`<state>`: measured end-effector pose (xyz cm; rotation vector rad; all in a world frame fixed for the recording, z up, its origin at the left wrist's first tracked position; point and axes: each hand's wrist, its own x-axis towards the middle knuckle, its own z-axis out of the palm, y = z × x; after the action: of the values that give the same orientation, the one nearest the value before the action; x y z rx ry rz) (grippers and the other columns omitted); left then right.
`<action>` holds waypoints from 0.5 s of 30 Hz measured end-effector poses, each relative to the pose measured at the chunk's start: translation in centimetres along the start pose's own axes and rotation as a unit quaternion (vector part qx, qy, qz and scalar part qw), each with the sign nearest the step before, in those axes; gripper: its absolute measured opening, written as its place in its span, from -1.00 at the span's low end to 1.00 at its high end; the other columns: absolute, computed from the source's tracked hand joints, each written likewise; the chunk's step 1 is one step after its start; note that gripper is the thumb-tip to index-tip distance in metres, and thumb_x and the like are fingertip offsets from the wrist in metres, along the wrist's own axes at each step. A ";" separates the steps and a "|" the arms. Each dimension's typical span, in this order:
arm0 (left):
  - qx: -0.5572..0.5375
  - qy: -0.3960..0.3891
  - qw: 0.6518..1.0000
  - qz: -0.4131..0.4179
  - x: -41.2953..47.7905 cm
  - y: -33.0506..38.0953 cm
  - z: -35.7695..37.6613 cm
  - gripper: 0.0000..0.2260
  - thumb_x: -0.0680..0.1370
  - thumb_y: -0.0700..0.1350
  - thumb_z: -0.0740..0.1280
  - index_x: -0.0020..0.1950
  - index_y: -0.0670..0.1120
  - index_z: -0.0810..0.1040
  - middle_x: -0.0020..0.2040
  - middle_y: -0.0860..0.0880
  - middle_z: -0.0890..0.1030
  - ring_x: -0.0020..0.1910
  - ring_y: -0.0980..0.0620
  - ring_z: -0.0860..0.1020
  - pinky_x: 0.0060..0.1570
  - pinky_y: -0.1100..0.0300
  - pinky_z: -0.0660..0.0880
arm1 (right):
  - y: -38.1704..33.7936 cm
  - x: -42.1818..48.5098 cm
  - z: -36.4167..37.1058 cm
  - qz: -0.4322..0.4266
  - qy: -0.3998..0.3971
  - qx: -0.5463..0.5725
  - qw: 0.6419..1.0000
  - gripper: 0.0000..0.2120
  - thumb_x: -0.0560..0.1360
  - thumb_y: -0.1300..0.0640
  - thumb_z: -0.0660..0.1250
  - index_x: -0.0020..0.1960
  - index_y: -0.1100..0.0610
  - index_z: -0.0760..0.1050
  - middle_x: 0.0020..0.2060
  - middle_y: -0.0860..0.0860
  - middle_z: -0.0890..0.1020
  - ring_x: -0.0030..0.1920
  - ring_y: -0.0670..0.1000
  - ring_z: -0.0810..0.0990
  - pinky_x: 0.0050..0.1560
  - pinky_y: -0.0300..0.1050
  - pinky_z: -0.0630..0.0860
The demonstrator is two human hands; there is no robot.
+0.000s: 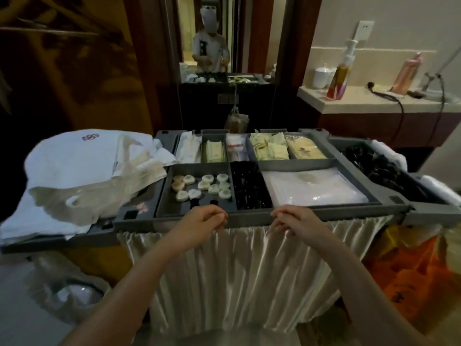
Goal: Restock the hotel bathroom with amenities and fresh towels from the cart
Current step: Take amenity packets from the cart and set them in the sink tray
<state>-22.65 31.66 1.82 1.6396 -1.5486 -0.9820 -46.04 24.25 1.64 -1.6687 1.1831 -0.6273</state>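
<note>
The left hand [202, 220] and right hand [292, 221] were curled at the cart rim [249, 216]; whether they gripped it, I could not tell. The towels [74, 161] lay far left, nearer the left hand.

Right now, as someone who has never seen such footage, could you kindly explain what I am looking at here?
There is no machine here. A person wears one camera on the head, looking forward and down, so both bare arms reach in from below. The left hand and right hand have curled fingers at the near rim of a housekeeping cart, above its satin curtain. Whether they grip anything is unclear. The cart's tray holds round soaps, pale packets and clear bags. White linen is piled on its left.
</note>
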 end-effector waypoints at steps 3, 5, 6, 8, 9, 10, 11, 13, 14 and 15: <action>-0.019 0.009 1.000 -0.012 4.7 1.5 0.8 -0.83 0.61 -0.15 0.17 0.02 -0.02 0.55 -0.04 0.02 0.63 -0.04 0.12 0.61 0.04 0.21 0.52 | 0.6 4.6 -3.2 0.012 -0.015 0.004 1.000 -0.83 0.58 0.26 0.19 -0.05 0.14 0.55 -0.22 0.09 0.64 -0.28 -0.03 0.59 -0.29 -0.30 0.49; -0.020 0.023 0.999 -0.009 8.0 2.6 1.4 -0.83 0.62 -0.15 0.17 0.05 -0.05 0.55 -0.03 0.04 0.62 -0.05 0.17 0.60 -0.04 0.32 0.48 | 1.0 7.9 -5.2 0.007 -0.025 0.000 1.000 -0.83 0.58 0.25 0.19 -0.05 0.12 0.55 -0.20 0.08 0.64 -0.25 -0.02 0.60 -0.25 -0.26 0.50; -0.020 0.025 0.999 -0.009 8.7 2.9 1.5 -0.83 0.62 -0.15 0.16 0.07 -0.06 0.54 -0.02 0.04 0.61 -0.04 0.18 0.59 -0.06 0.35 0.47 | 1.0 8.7 -5.7 0.003 -0.019 -0.005 1.000 -0.83 0.58 0.24 0.18 -0.05 0.11 0.55 -0.21 0.06 0.64 -0.25 -0.03 0.60 -0.25 -0.26 0.49; -0.017 0.024 0.999 -0.021 11.1 3.2 1.7 -0.83 0.62 -0.14 0.16 0.07 -0.05 0.53 -0.01 0.05 0.60 -0.02 0.16 0.59 -0.04 0.35 0.47 | 1.2 11.0 -6.8 0.003 -0.016 -0.010 1.000 -0.83 0.58 0.24 0.17 -0.03 0.12 0.54 -0.23 0.02 0.64 -0.26 -0.04 0.59 -0.27 -0.28 0.47; -0.016 0.025 0.999 -0.024 12.3 3.2 1.8 -0.84 0.62 -0.14 0.16 0.06 -0.03 0.53 -0.01 0.05 0.60 -0.01 0.16 0.59 -0.02 0.33 0.47 | 1.4 12.1 -7.2 0.003 -0.021 -0.011 1.000 -0.84 0.58 0.24 0.18 -0.03 0.13 0.54 -0.24 0.02 0.64 -0.26 -0.05 0.59 -0.28 -0.29 0.46; -0.019 0.027 0.999 -0.024 13.5 3.2 1.8 -0.85 0.62 -0.14 0.16 0.04 -0.01 0.52 -0.01 0.05 0.60 -0.01 0.15 0.59 -0.01 0.31 0.48 | 1.6 13.1 -7.6 0.001 -0.025 -0.015 1.000 -0.84 0.58 0.24 0.18 -0.03 0.14 0.54 -0.24 0.01 0.64 -0.26 -0.05 0.59 -0.28 -0.30 0.46; -0.023 0.028 0.999 -0.024 14.7 3.2 1.8 -0.85 0.61 -0.14 0.17 0.02 0.02 0.52 0.00 0.06 0.60 0.00 0.16 0.59 0.00 0.29 0.49 | 1.7 14.2 -8.1 -0.001 -0.028 -0.021 0.999 -0.83 0.57 0.25 0.18 -0.02 0.14 0.55 -0.24 0.01 0.64 -0.25 -0.06 0.59 -0.28 -0.31 0.46; -0.019 0.029 0.999 -0.024 17.2 3.0 1.6 -0.85 0.61 -0.13 0.18 0.01 0.06 0.52 0.00 0.07 0.61 0.01 0.15 0.59 0.06 0.22 0.50 | 1.9 16.3 -9.2 -0.001 -0.028 -0.030 0.999 -0.83 0.57 0.25 0.19 -0.03 0.11 0.55 -0.22 0.00 0.64 -0.24 -0.07 0.59 -0.28 -0.33 0.46; -0.010 0.030 0.999 -0.023 18.4 2.9 1.5 -0.85 0.61 -0.13 0.18 0.01 0.06 0.53 0.01 0.06 0.62 0.02 0.15 0.58 0.08 0.20 0.49 | 2.0 17.4 -9.7 0.000 -0.024 -0.035 0.999 -0.83 0.57 0.24 0.19 -0.03 0.10 0.55 -0.21 0.00 0.65 -0.23 -0.08 0.59 -0.27 -0.33 0.46; 0.000 0.031 0.999 -0.022 19.7 2.8 1.4 -0.85 0.61 -0.13 0.19 0.00 0.06 0.53 0.02 0.04 0.62 0.02 0.14 0.58 0.09 0.19 0.49 | 2.1 18.5 -10.2 0.000 -0.021 -0.044 0.999 -0.84 0.57 0.23 0.20 -0.03 0.09 0.55 -0.20 0.00 0.65 -0.22 -0.09 0.59 -0.26 -0.34 0.46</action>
<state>-25.02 11.88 2.03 1.6949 -1.4759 -0.9457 -47.88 3.08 1.71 -1.7466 1.1953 -0.5449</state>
